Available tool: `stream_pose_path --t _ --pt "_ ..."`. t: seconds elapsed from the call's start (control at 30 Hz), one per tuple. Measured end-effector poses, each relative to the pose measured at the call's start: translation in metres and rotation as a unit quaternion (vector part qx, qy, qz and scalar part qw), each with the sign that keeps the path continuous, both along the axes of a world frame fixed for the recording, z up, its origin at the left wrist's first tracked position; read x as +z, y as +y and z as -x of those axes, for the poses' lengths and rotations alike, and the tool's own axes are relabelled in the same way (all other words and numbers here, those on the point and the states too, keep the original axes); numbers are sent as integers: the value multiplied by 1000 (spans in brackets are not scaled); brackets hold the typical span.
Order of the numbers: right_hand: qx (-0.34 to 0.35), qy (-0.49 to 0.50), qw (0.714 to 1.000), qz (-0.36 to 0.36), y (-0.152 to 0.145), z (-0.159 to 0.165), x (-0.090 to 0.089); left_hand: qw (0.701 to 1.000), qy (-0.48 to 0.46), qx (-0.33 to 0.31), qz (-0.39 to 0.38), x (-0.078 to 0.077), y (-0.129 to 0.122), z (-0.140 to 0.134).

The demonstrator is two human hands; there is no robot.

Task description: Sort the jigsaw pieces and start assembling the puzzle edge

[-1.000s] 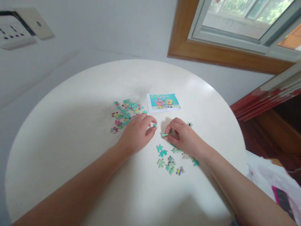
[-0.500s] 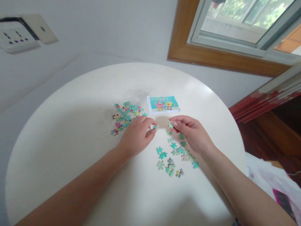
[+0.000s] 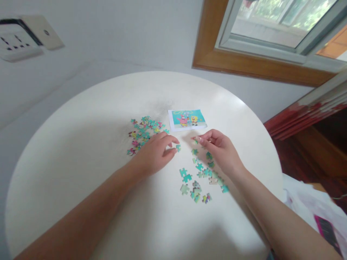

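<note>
White and round, the table (image 3: pixel 67 151) fills most of the view, set against a pale wall (image 3: pixel 121 32). On it, the right hand (image 3: pixel 221 148) has thumb and index finger closed on a small green puzzle piece (image 3: pixel 196 142), mostly hidden by the fingertips and held near the middle of the table. Opposite, the left hand (image 3: pixel 154 153) is poised with thumb and index finger apart; a teal puzzle piece (image 3: pixel 178 147) sits right at their tips, though I cannot tell whether the thumb touches it.

Just below and beside the right hand, loose pieces (image 3: pixel 187 178) are scattered in a loose band – mostly teal and pale green, with a beige piece (image 3: pixel 213 181) among them and a yellow-and-purple piece (image 3: pixel 207 198) at the near end. Behind the left hand lies a denser heap (image 3: pixel 143 135) of teal, pink and yellow pieces, partly covered by that hand. Beyond both hands, a printed cartoon picture (image 3: pixel 189 120) lies flat – a pink figure and a yellow one on teal.

Farther out come a wall socket (image 3: pixel 18 43) at upper left, a wood-framed window (image 3: pixel 267 30) at upper right, a red-and-white curtain (image 3: pixel 292 119) below it, and a pink-edged dark object (image 3: pixel 326 229) at lower right.
</note>
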State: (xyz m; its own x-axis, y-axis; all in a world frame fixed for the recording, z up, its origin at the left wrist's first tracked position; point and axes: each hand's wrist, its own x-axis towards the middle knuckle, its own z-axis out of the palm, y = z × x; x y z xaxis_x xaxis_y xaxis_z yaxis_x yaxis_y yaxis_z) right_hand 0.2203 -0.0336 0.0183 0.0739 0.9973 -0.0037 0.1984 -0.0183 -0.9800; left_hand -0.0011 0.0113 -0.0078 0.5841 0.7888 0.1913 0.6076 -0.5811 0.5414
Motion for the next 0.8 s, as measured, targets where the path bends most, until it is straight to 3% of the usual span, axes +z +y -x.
stream_pose_path --t 0.17,0.27,0.47,0.8 --pt "-41 -195 974 -109 6 7 -14 1000 4 13 -9 0 -1 -1" --pt "-57 -253 958 -122 9 20 -19 999 12 27 -22 -1 -3 -4" --pt "-51 -304 947 -88 8 39 -16 998 22 27 -42 -2 -4 -7" --pt "-49 -327 940 -81 13 30 -20 998 18 27 -47 0 -6 -8"
